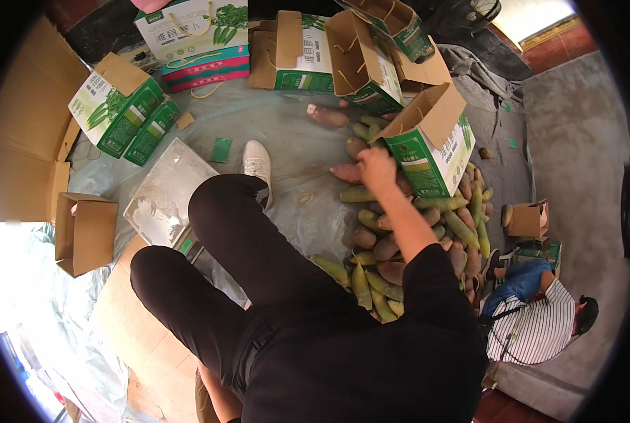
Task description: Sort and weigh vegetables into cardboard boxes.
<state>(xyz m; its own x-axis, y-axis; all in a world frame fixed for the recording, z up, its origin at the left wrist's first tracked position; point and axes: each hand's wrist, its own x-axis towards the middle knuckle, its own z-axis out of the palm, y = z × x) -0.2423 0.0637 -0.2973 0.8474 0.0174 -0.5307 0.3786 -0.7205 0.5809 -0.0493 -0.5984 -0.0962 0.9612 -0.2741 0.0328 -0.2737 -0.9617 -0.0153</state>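
My right hand (377,170) reaches forward over a heap of vegetables, its fingers closed around one end of a reddish sweet potato (345,173). Just right of that hand stands an open green and white carton (428,158), flaps up, resting among the vegetables. Around and below the forearm lie long green radishes (361,285) and more brownish-red sweet potatoes (385,248). At the lower edge my left forearm (220,396) goes down beside my thigh; the fingers there are hidden.
Several printed cartons (303,60) stand along the far side, with another pair (118,109) at far left. A pale square platform (167,187) lies left of my knees. A small brown box (86,233) stands farther left. At right, a person in a striped shirt (537,324) bends near a wall.
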